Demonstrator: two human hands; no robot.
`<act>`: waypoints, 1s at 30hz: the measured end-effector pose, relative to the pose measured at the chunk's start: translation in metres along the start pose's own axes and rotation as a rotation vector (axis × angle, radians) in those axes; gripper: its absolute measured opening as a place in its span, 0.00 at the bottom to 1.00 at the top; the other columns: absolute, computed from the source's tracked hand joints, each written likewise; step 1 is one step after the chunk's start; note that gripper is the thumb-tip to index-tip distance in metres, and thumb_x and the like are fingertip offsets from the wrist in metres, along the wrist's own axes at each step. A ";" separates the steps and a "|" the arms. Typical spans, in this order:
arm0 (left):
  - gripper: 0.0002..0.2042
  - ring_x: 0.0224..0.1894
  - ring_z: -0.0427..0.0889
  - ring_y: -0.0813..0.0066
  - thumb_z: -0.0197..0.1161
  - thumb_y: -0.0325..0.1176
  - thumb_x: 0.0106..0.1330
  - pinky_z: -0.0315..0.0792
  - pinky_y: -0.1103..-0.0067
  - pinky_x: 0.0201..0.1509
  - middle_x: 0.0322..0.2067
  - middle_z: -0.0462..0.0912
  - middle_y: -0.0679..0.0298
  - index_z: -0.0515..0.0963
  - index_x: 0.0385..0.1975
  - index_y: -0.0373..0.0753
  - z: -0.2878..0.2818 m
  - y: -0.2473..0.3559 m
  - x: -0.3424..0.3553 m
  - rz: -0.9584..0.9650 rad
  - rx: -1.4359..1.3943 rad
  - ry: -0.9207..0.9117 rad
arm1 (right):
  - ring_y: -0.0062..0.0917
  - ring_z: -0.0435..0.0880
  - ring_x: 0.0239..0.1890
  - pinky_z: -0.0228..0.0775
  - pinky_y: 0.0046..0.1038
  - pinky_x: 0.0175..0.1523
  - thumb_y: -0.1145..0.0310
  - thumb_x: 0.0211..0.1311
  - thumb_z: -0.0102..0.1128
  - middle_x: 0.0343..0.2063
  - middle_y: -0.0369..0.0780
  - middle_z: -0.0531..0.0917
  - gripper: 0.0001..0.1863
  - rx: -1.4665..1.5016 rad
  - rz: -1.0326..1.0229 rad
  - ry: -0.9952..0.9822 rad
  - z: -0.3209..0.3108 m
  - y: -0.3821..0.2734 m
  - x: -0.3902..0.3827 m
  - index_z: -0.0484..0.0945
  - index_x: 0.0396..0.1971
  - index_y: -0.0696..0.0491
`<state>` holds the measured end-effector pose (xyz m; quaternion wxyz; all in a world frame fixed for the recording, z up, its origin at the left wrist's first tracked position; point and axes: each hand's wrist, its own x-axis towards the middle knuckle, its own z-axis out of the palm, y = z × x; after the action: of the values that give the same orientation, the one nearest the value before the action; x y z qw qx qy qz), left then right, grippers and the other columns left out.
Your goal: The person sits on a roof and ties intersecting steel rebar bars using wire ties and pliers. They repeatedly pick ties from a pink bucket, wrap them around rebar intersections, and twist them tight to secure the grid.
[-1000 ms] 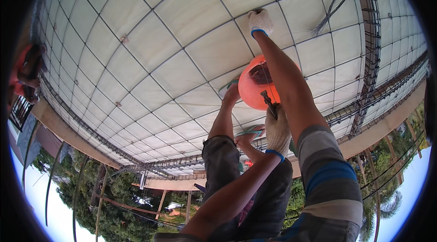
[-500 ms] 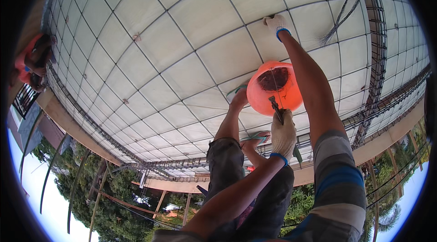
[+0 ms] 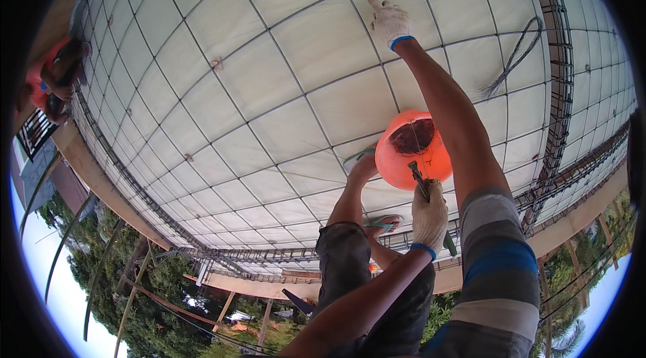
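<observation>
My left hand [image 3: 428, 215], in a knitted white glove, is closed around a pair of dark pincers [image 3: 420, 180], jaws pointing away from me. Just beyond them lies a rounded orange plastic container [image 3: 391, 159] with a dark opening; what is inside is hard to make out. A thin line crosses the opening. My right hand [image 3: 391, 23], gloved likewise, reaches far forward over a steel bar mesh [image 3: 272, 28], its fingers stretched out. Nothing shows in it, and I cannot tell whether the fingertips touch the surface below.
A looped bundle of thin wire [image 3: 515, 58] lies on the mesh at the right, beside a bar cage [image 3: 560, 75]. My sandalled feet [image 3: 383, 225] are near the container. Wooden edge boards [image 3: 101, 173] border the deck, with trees beyond. Another person [image 3: 57, 79] crouches at the far left.
My right hand has moved forward and left over the mesh, its fingers now more extended. My left hand keeps the pincers by the container. The whole view has shifted slightly.
</observation>
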<state>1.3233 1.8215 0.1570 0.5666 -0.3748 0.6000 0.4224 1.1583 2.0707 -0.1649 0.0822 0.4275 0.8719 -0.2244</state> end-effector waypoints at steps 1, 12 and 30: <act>0.11 0.24 0.71 0.84 0.56 0.41 0.81 0.67 0.80 0.27 0.25 0.72 0.72 0.75 0.45 0.39 0.002 -0.003 0.003 0.004 -0.069 -0.021 | 0.42 0.87 0.53 0.81 0.44 0.55 0.63 0.65 0.66 0.50 0.45 0.86 0.33 -0.056 -0.024 0.029 0.001 0.004 0.015 0.70 0.71 0.43; 0.12 0.31 0.68 0.79 0.54 0.39 0.83 0.69 0.76 0.38 0.28 0.71 0.67 0.75 0.48 0.35 0.015 0.016 -0.003 0.112 -0.014 -0.007 | 0.42 0.86 0.54 0.79 0.44 0.59 0.64 0.68 0.62 0.52 0.43 0.86 0.24 -0.173 -0.148 0.016 0.004 0.012 0.036 0.77 0.63 0.44; 0.20 0.39 0.79 0.68 0.53 0.45 0.82 0.73 0.69 0.47 0.37 0.81 0.55 0.75 0.55 0.32 0.011 -0.001 0.001 0.083 0.292 0.033 | 0.44 0.87 0.53 0.78 0.43 0.57 0.59 0.65 0.62 0.47 0.46 0.89 0.16 0.185 0.073 -0.106 0.021 0.048 0.085 0.83 0.47 0.51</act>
<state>1.3280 1.8311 0.1564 0.5874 -0.2700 0.6792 0.3474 1.1421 2.1463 -0.2274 0.0963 0.4523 0.8258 -0.3229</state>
